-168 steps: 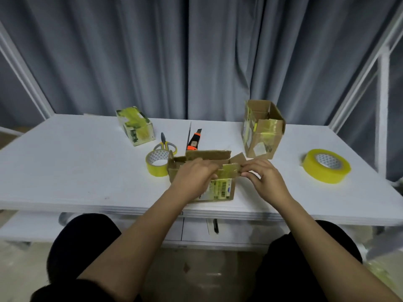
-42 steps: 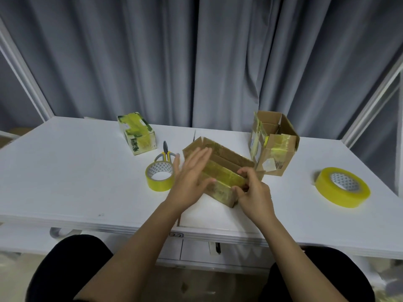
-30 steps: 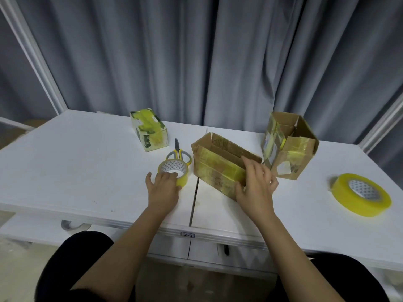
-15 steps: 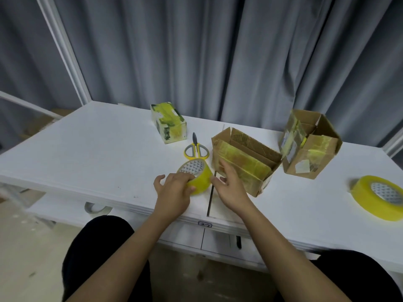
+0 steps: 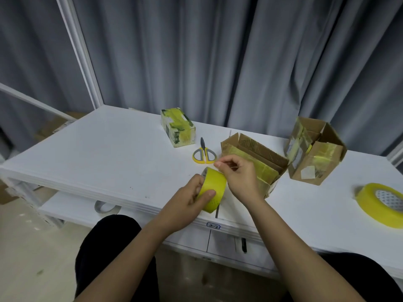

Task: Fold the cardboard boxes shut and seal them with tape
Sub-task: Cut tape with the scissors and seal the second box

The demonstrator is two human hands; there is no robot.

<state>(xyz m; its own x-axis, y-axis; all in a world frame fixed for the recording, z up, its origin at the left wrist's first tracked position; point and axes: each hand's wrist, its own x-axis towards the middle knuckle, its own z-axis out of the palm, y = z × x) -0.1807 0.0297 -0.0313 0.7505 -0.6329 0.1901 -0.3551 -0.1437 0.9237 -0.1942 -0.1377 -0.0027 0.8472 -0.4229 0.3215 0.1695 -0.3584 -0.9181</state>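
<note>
My left hand (image 5: 189, 200) grips a yellow tape roll (image 5: 214, 188), lifted on edge just above the table's front edge. My right hand (image 5: 238, 176) is at the roll's upper rim with thumb and forefinger pinched together; whether a tape end is between them I cannot tell. Right behind my right hand lies a long cardboard box (image 5: 257, 159) with old yellow tape on its side and its flaps standing open. A second brown box (image 5: 315, 152) stands open at the back right. A small box (image 5: 177, 127) wrapped in yellow tape sits at the back, left of centre.
Yellow-handled scissors (image 5: 204, 152) lie between the small box and the long one. A second, larger yellow tape roll (image 5: 380, 203) lies flat at the far right of the white table (image 5: 98, 149). Grey curtains hang behind. Drawers sit under the front edge.
My left hand left the long box, took the tape roll off the table and tilted it up on edge. My right hand let go of the box and came to the roll's rim.
</note>
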